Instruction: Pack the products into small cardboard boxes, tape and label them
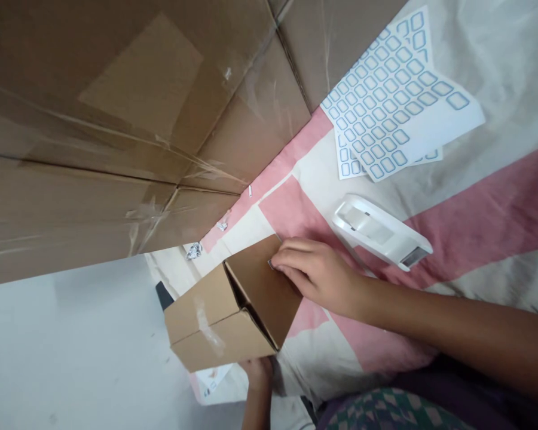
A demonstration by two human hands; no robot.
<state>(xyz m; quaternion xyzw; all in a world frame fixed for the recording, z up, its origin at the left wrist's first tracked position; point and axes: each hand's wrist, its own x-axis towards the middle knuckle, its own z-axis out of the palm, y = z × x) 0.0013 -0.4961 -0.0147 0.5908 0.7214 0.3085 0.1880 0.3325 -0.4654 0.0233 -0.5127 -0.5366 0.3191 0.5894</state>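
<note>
A small brown cardboard box (269,286) stands tilted on the bedding, its taped flaps facing left. My left hand (257,370) grips the box at its lower edge, the fingers partly hidden behind it. Against the box's upper face, my right hand (314,275) is closed in a pinch on a small label (271,264). Just beyond that hand lies a white oblong plastic device (381,232). Sheets of blue-bordered labels (385,107) lie overlapping farther up, with some labels gone from the top sheet.
Large taped cardboard cartons (130,119) are stacked along the upper left. Pink and white checked bedding (484,215) spreads underneath. Crumpled scraps (194,250) lie beside the cartons. Pale floor (94,346) shows at lower left, and patterned cloth (394,412) at the bottom.
</note>
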